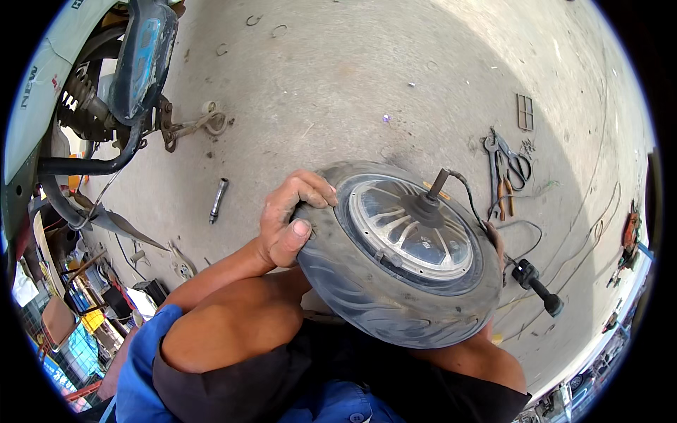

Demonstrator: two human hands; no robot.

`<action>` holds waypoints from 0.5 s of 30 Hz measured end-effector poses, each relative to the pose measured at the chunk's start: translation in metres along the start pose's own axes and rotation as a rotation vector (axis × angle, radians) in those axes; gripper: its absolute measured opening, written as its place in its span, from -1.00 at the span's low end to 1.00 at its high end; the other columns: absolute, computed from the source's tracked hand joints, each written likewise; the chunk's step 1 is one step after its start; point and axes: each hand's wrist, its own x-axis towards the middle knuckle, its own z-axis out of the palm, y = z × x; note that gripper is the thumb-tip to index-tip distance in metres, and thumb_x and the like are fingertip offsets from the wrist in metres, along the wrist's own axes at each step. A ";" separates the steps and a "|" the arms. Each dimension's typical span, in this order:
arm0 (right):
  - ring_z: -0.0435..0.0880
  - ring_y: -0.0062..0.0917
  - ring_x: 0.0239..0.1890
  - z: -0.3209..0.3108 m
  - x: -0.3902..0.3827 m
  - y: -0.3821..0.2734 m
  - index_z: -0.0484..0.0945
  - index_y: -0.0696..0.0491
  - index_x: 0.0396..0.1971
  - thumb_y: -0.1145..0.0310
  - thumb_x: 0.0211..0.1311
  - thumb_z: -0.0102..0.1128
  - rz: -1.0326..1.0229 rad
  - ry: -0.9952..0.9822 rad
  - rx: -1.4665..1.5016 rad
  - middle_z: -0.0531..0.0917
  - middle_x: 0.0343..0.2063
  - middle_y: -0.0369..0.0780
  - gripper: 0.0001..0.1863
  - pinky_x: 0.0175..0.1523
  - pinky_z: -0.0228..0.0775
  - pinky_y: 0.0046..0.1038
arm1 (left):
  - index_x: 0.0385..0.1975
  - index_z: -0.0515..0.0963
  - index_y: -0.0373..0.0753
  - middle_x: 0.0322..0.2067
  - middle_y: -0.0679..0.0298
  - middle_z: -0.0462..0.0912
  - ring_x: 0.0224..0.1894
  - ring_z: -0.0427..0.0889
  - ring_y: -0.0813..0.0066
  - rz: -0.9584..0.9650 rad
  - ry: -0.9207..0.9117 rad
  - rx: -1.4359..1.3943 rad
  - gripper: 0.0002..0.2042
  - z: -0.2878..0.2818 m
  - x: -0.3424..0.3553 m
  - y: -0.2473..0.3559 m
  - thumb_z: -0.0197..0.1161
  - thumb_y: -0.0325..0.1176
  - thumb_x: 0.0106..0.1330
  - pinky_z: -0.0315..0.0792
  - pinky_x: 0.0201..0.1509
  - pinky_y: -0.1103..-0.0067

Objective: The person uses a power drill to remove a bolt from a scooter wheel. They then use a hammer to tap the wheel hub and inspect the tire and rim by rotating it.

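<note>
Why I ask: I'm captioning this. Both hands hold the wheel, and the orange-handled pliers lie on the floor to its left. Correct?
The side is wrong: the head view shows the orange-handled pliers lying on the floor to the right of the wheel. The left hand and right hand do hold it.

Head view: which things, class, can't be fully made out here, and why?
All in the head view:
Right hand: mostly hidden behind the wheel.
Wheel's far face: turned away, hidden by the wheel itself.
Vehicle: cut off by the left rim.
Small bits beside the scissors: too small.
</note>
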 end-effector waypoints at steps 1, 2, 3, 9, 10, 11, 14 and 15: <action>0.50 -0.37 0.30 -0.010 0.008 0.015 0.42 0.18 0.32 0.38 0.47 0.01 0.089 -0.011 0.036 0.52 0.25 -0.05 -0.53 0.43 0.32 -0.33 | -0.21 0.42 -0.32 -0.19 -0.02 0.55 -0.05 0.53 0.21 0.003 0.008 0.013 -0.48 -0.003 -0.002 0.003 0.04 0.15 0.46 0.40 0.20 0.26; 0.51 -0.38 0.29 -0.020 0.017 0.031 0.42 0.18 0.32 0.35 0.48 -0.01 0.179 -0.023 0.071 0.52 0.24 -0.05 -0.52 0.43 0.33 -0.35 | -0.21 0.42 -0.32 -0.19 -0.02 0.55 -0.06 0.53 0.21 0.004 0.017 0.021 -0.48 -0.007 -0.004 0.007 0.04 0.15 0.46 0.41 0.19 0.26; 0.52 -0.39 0.28 -0.030 0.022 0.047 0.41 0.18 0.33 0.36 0.49 -0.01 0.264 -0.002 0.224 0.53 0.23 -0.06 -0.52 0.42 0.34 -0.35 | -0.22 0.42 -0.32 -0.19 -0.02 0.55 -0.07 0.53 0.21 0.009 0.013 0.021 -0.48 -0.008 -0.003 0.008 0.04 0.15 0.47 0.42 0.18 0.26; 0.57 -0.40 0.21 -0.040 0.017 0.052 0.39 0.17 0.34 0.42 0.48 0.00 0.132 -0.077 0.166 0.57 0.16 -0.09 -0.53 0.38 0.39 -0.35 | -0.23 0.43 -0.35 -0.22 -0.02 0.55 -0.12 0.55 0.22 0.048 0.004 0.040 -0.47 -0.009 -0.002 0.010 0.03 0.15 0.47 0.45 0.14 0.27; 0.57 -0.40 0.21 -0.036 0.017 0.046 0.39 0.17 0.34 0.42 0.48 0.00 0.118 -0.088 0.149 0.57 0.16 -0.09 -0.53 0.38 0.39 -0.35 | -0.24 0.43 -0.35 -0.22 -0.02 0.55 -0.12 0.55 0.22 0.055 0.007 0.046 -0.47 -0.008 -0.002 0.010 0.03 0.15 0.47 0.46 0.14 0.27; 0.57 -0.39 0.21 -0.033 0.016 0.040 0.39 0.18 0.34 0.43 0.48 0.01 0.120 -0.097 0.144 0.57 0.16 -0.09 -0.53 0.38 0.39 -0.35 | -0.24 0.43 -0.35 -0.22 -0.03 0.55 -0.12 0.55 0.22 0.057 0.006 0.048 -0.47 -0.008 -0.003 0.011 0.02 0.14 0.48 0.46 0.14 0.27; 0.57 -0.39 0.21 -0.024 0.014 0.023 0.39 0.18 0.34 0.43 0.47 0.02 0.167 -0.109 0.175 0.56 0.18 -0.08 -0.53 0.38 0.39 -0.35 | -0.24 0.43 -0.36 -0.22 -0.03 0.55 -0.13 0.55 0.22 0.063 -0.002 0.051 -0.47 -0.006 -0.002 0.014 0.01 0.13 0.48 0.45 0.15 0.27; 0.57 -0.39 0.22 -0.022 0.014 0.018 0.39 0.18 0.34 0.43 0.47 0.02 0.175 -0.112 0.184 0.56 0.18 -0.07 -0.52 0.38 0.39 -0.35 | -0.24 0.43 -0.36 -0.22 -0.04 0.55 -0.13 0.55 0.22 0.065 -0.005 0.052 -0.47 -0.006 -0.001 0.014 0.01 0.13 0.49 0.45 0.15 0.27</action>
